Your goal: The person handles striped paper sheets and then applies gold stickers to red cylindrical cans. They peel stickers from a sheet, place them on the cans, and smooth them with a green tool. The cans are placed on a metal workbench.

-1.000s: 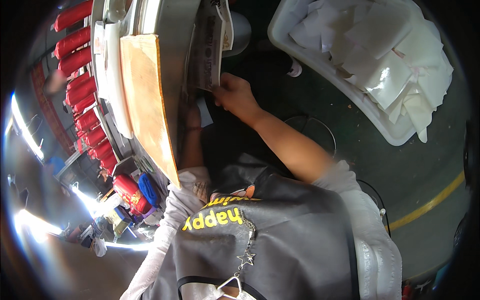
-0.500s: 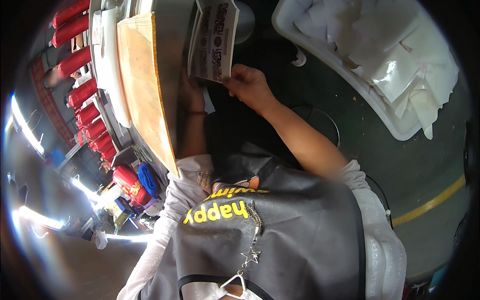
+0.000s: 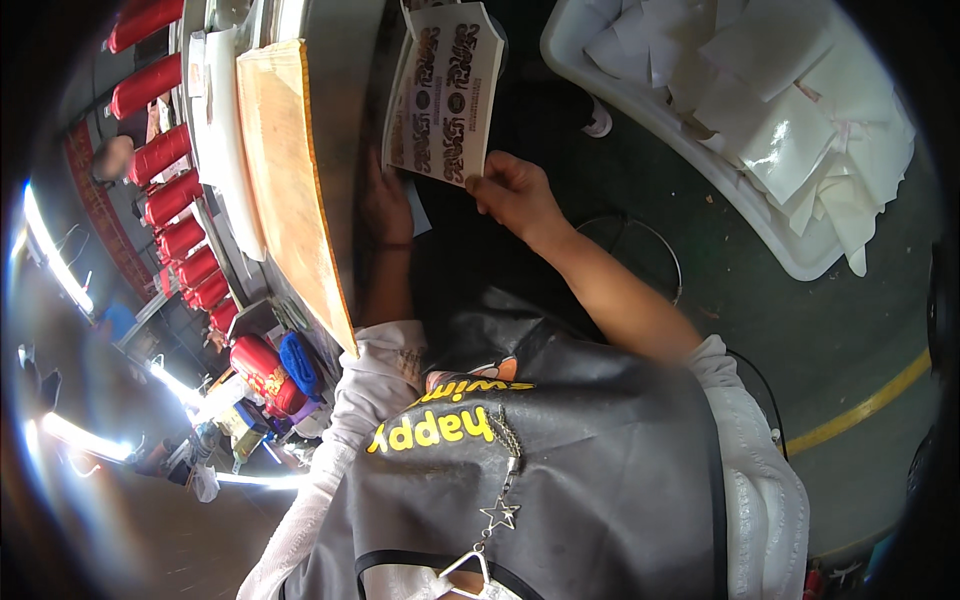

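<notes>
Green floor (image 3: 850,340) spreads right of the board (image 3: 283,150); well right of the board, a white tub (image 3: 808,262) holds pale papers (image 3: 770,125) heaped past its rim, so a knock could spill some; nearer the board, on its right, hangs a printed sheet (image 3: 457,100), which could bend or slip, being pinched by one corner in the right hand (image 3: 522,195); just right of the board, the left hand (image 3: 388,205) is shadowed, its grip impossible to tell.

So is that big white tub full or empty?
Full: the tub is heaped with white sheets, some hanging over its rim.
</notes>
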`<state>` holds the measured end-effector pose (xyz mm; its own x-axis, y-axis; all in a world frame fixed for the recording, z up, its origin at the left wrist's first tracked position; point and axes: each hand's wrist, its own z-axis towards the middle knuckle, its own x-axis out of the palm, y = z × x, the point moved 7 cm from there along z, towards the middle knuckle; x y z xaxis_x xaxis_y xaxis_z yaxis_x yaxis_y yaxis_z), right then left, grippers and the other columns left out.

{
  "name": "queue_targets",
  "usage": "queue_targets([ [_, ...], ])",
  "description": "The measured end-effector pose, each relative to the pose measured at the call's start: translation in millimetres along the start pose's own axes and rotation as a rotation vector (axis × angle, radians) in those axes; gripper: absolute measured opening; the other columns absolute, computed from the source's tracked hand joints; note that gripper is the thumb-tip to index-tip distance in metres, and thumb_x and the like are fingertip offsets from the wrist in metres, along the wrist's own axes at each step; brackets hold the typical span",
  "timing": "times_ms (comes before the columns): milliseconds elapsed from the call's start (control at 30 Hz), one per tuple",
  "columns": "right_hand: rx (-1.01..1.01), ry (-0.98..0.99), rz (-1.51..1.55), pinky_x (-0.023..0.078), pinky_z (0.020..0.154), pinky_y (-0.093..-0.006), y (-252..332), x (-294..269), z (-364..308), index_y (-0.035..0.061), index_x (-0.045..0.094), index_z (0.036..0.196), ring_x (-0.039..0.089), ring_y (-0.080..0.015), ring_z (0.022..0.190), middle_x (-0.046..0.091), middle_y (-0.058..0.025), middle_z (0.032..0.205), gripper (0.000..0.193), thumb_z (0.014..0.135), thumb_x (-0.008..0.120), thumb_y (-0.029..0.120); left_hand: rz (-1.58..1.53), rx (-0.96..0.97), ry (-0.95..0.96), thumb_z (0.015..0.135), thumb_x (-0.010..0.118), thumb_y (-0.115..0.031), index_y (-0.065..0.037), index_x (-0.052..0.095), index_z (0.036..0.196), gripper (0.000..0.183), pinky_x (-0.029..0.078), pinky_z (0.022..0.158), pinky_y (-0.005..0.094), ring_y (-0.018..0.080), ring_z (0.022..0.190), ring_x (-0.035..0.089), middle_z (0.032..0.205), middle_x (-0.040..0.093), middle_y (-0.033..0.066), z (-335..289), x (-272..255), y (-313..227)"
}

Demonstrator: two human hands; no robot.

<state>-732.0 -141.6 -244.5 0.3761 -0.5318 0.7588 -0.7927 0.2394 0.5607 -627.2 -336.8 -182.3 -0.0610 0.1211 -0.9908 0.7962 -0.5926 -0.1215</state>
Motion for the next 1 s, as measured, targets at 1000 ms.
queue_targets([
  [1000, -0.033, -0.099, -0.071, 0.046, 0.046, -0.0240, 72.8, -78.7, -40.1, -0.0018, 0.052, 0.124, 0.061, -0.0126, 0.056, 0.066, -0.0083, 0.088, 0.028, 0.101, 0.050, 0.014, -0.332, -0.211, -0.076, 0.097, 0.062, -0.038, 0.004, 0.052, 0.137, 0.058, 0.037, 0.110, 0.0413, 0.0325, 0.129, 0.052, 0.137, 0.056, 0.0231, 13.4, -5.0, 5.4],
])
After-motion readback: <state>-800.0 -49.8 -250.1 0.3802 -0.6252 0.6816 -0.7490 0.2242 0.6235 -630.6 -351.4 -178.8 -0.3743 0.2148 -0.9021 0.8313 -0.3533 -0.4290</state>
